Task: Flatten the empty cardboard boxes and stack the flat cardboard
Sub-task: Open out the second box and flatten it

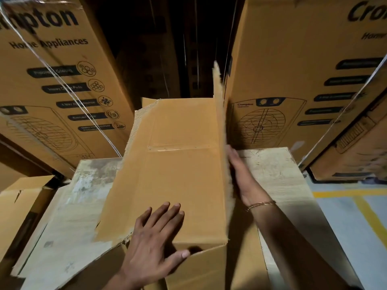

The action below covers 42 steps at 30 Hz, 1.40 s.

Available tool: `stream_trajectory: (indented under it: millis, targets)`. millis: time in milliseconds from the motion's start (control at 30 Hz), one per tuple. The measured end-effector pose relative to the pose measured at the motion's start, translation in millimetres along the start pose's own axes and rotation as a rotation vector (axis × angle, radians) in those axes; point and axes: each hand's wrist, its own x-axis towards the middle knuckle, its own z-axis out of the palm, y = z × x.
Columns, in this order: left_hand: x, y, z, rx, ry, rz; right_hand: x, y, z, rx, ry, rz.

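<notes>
View from my head, looking down at a plain brown cardboard box lying in the middle of a pale, scuffed surface. My left hand rests flat on the box's top panel near its closest edge, fingers straight and slightly spread, thumb reaching out along the front corner. My right hand is at the box's right side, its visible fingers straight and close together against the outer face of a tall flap. This flap stands upright, is blurred, and hides my thumb. A thin bracelet circles my right wrist. Large printed appliance cartons tower on the left and right, with dark space between them. Another open brown box sits at lower left. Grey floor with yellow lines shows at lower right.
</notes>
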Motion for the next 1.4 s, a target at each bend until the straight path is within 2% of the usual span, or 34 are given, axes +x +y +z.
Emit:
stream_trajectory:
  millis: [67, 133, 233, 300, 367, 433, 467, 533, 567, 600, 667, 833, 1033, 1100, 1167, 1300, 1400]
  targets:
    - [-1, 5, 3, -0.017, 0.01, -0.01, 19, 11, 8, -0.375, -0.066, 0.035]
    - [1, 7, 3, -0.008, -0.003, -0.002, 39, 27, 16, -0.676, -0.027, 0.034]
    - [8, 6, 2, -0.101, 0.023, -0.034, 54, 48, 23, -0.96, 0.1, -0.092]
    - [19, 7, -3, -0.329, 0.134, -0.195, 63, 55, 27, -1.044, 0.141, -0.119]
    - [32, 15, -10, -0.561, 0.258, -0.408, 69, 56, 32, -1.072, 0.138, -0.108]
    - [34, 21, -19, -0.723, 0.401, -0.6, 70, 54, 33, -1.005, 0.102, -0.182]
    - [30, 18, -23, -0.796, 0.421, -0.693, 73, 54, 30, -0.894, 0.071, -0.22]
    - [19, 0, -33, -0.896, 0.381, -0.829, 82, 52, 19, -0.503, 0.052, -0.179]
    - [12, -11, -36, -0.946, 0.352, -0.835, 92, 54, 12, -0.347, 0.094, -0.131]
    - [6, -21, -39, -0.993, 0.342, -0.85, 105, 57, 6, -0.301, 0.155, -0.096]
    - [-2, -32, -47, -1.092, 0.36, -0.867, 131, 62, -3, -0.498, 0.223, -0.06]
    - [-22, -50, -63, -1.198, 0.438, -0.895, 189, 73, 22, -1.178, 0.1, -0.01]
    - [-43, -73, -62, -1.253, 0.425, -0.892, 235, 62, 49, -1.48, 0.239, -0.265]
    - [-42, -73, -63, -1.234, 0.401, -0.894, 237, 56, 46, -1.529, 0.192, -0.32]
    - [-38, -69, -64, -1.236, 0.386, -0.866, 233, 53, 39, -1.453, 0.201, -0.36]
    - [-30, -76, -51, -1.193, 0.322, -0.804, 235, 47, -2, -1.221, 0.338, -0.357]
    - [-23, -74, -41, -1.189, 0.293, -0.794, 244, 32, -46, -1.132, 0.45, -0.286]
